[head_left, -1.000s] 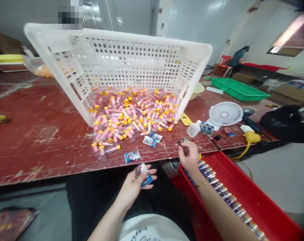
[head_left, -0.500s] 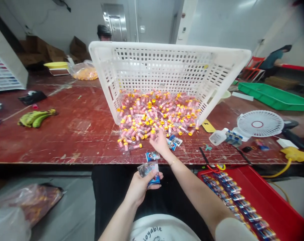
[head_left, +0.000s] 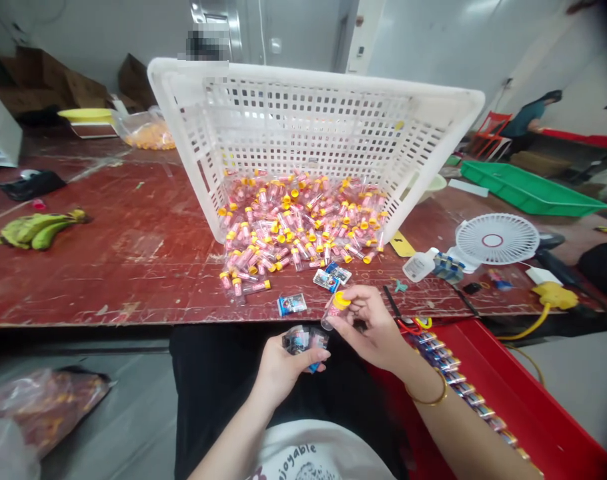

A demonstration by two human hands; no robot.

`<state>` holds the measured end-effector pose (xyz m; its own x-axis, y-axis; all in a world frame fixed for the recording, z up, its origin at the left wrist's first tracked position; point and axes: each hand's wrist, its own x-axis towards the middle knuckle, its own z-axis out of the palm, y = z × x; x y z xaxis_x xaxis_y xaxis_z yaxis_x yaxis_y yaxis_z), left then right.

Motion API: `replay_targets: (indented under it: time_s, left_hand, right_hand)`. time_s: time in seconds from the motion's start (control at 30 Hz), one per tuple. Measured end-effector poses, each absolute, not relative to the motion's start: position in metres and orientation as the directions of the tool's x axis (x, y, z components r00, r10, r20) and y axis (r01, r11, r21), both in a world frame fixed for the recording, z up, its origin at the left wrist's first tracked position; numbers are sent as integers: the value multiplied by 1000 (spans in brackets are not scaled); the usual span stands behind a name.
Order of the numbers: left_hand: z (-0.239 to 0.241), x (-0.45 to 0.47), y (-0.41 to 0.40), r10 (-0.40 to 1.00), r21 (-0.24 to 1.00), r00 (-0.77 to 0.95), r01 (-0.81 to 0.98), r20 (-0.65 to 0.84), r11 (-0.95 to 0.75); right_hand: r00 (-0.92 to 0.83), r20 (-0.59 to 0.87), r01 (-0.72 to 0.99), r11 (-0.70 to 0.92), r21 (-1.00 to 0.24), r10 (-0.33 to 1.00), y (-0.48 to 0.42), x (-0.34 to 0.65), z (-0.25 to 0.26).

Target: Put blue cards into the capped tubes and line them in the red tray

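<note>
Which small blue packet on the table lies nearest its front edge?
The lone packet left of the right hand; the other pair lies farther back.

One basket (head_left: 313, 80), one fan (head_left: 497, 239), three tabletop packets (head_left: 292, 304), scores of tubes (head_left: 293, 220).

Right hand (head_left: 371, 327): back from the tube pile (head_left: 298, 227), now gripping one yellow-capped tube (head_left: 335, 309) just beside the left hand (head_left: 283, 360).
</note>
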<state>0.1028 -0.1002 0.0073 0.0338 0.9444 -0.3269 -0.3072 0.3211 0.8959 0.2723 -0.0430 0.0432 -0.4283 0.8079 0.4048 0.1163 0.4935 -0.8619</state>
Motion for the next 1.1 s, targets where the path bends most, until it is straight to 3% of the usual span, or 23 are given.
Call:
replay_targets:
  time_s: [0.17,0.3,0.43,0.63,0.73,0.83,0.93,1.0,1.1]
  left_hand:
    - [11,102,-99,946,910,5,-273,-324,313]
    - [12,102,-102,947,902,6,-304,-321,307]
    - [15,103,-106,900,792,134,-434,-415,430]
    - [18,105,-107,875,756,193,-443,-443,481]
    - [20,107,-105,870,741,209,-460,-446,490]
    - [22,111,-102,869,684,207,-546,-450,484]
    - [22,115,-99,860,617,199,-623,-469,481]
    - [21,118,-98,862,606,199,-638,-466,475]
    - [20,119,-97,865,605,201,-642,-460,471]
  right_hand:
    - [-532,356,198,522,-830,768,-42,266,48]
    - [-569,215,96,323,-941,794,-37,262,46]
    - [-545,103,-24,108,-994,832,-35,263,33]
    - [-473,66,-153,-8,-988,878,-35,265,17]
    - [-489,83,-115,31,-993,868,-38,264,18]
    - [-532,157,-25,170,-985,832,-49,262,20]
    - [-563,120,105,215,-971,818,-67,258,18]
    - [-506,103,189,227,-955,856,-76,255,14]
    - [-401,190,283,319,-905,896,-81,252,12]
